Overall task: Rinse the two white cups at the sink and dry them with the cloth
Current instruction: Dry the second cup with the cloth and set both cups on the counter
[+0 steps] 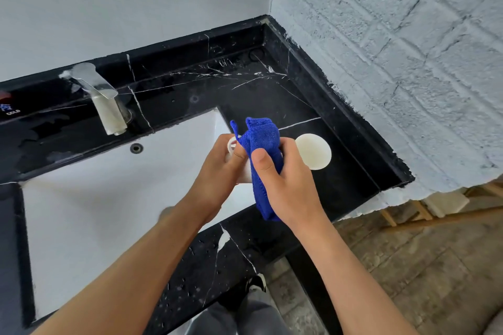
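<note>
While left hand (pixel 217 163) grips cup (pixel 233 144) over sink (pixel 109 198) edge, right hand (pixel 283 179) clutches cloth (pixel 262 141).

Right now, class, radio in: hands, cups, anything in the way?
Left hand grips one cup. Right hand wraps blue cloth on it. Second cup upside down on counter. Nothing in the way.

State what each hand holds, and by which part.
The left hand grips a white cup round its body. The right hand clasps the blue cloth at its middle, against that cup.
</note>
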